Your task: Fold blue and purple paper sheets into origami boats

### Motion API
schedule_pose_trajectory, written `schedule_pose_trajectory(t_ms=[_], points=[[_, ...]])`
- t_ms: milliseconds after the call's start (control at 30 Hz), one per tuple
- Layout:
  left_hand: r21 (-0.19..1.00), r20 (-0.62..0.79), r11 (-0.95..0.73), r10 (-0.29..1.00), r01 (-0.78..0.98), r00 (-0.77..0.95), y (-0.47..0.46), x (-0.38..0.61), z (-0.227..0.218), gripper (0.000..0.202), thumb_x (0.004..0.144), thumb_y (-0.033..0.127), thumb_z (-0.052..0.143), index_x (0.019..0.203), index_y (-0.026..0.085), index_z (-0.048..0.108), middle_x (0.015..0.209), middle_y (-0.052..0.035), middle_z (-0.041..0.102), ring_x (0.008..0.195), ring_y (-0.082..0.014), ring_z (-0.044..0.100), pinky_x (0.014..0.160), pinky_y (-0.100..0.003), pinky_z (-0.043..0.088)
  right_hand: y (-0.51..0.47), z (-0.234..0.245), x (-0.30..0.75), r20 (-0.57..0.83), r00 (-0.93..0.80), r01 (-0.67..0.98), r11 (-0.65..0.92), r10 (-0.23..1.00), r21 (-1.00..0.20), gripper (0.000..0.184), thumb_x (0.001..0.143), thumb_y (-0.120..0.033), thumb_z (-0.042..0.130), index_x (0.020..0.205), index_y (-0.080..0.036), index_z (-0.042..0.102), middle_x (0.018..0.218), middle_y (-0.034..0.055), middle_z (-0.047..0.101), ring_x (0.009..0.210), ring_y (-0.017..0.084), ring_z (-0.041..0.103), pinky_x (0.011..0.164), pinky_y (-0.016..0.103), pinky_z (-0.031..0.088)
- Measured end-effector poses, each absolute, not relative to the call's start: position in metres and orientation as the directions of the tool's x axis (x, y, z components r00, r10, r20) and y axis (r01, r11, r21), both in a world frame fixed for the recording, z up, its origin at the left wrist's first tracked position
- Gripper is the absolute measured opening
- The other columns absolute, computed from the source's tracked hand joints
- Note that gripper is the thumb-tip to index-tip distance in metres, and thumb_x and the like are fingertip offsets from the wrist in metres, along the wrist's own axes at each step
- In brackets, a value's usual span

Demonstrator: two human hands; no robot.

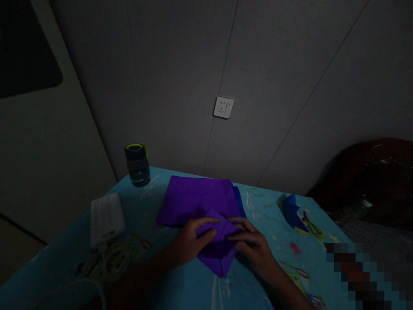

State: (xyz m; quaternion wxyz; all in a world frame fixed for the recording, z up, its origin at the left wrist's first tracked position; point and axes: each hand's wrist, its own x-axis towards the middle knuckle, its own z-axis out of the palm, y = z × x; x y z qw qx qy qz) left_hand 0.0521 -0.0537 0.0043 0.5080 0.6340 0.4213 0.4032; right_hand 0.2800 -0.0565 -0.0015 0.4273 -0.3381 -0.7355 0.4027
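A purple sheet of paper [196,198] lies on the light-blue patterned table [180,284], partly folded, with a blue sheet edge showing under its right side. My left hand [190,241] and my right hand [254,245] both press down on a folded purple flap [216,247] at the sheet's near corner. The fingers of each hand are bent and pinch the fold from either side, meeting over its middle.
A dark jar with a yellow-green rim [137,165] stands at the table's far left corner. A white power bank [106,219] lies at the left with a cable. A folded blue paper shape [292,211] sits at the right. A wall socket [223,107] is behind.
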Motion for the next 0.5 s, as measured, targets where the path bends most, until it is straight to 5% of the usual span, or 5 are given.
schedule_pose_trajectory(t_ms=[167,300,400,500], points=[[0.972,0.165,-0.21,0.931,0.107,0.326,-0.057,0.05,0.007,0.039,0.094,0.043,0.046,0.116,0.021,0.068,0.117,-0.007,0.07,0.114,-0.0253,0.061,0.102,-0.038,0.043,-0.056,0.0,0.276,0.332,-0.264,0.178,0.384,0.906,-0.906,0.022,0.084,-0.041,0.068,0.073,-0.025,0.077,0.102,0.0086,0.063,0.096,0.023,0.061,0.084,0.035,0.049],[0.974,0.178,-0.216,0.911,0.062,0.372,-0.058,0.049,0.0,0.046,0.089,0.043,0.057,0.13,0.021,0.058,0.132,-0.0095,0.061,0.124,-0.0277,0.054,0.108,-0.041,0.039,-0.054,0.001,0.273,0.311,-0.131,0.2,0.332,0.941,-0.922,0.027,0.081,-0.045,0.069,0.068,-0.023,0.077,0.093,0.0085,0.064,0.091,0.023,0.06,0.082,0.035,0.048],[0.981,0.178,-0.196,0.9,0.004,0.397,-0.058,0.051,-0.005,0.053,0.089,0.035,0.058,0.139,0.024,0.047,0.139,-0.0095,0.056,0.126,-0.0262,0.053,0.108,-0.04,0.039,-0.052,0.0,0.272,0.257,-0.032,0.145,0.259,0.966,-0.955,0.023,0.075,-0.045,0.075,0.082,-0.023,0.078,0.095,0.0085,0.066,0.092,0.023,0.061,0.082,0.035,0.049],[0.987,0.153,-0.163,0.92,-0.005,0.361,-0.057,0.053,-0.007,0.055,0.092,0.033,0.054,0.144,0.027,0.039,0.141,-0.0095,0.054,0.124,-0.0255,0.054,0.107,-0.042,0.041,-0.05,-0.001,0.27,0.122,-0.032,0.019,0.123,0.992,-0.992,0.046,0.071,-0.044,0.079,0.113,-0.025,0.071,0.093,0.0057,0.068,0.083,0.021,0.062,0.075,0.034,0.05]])
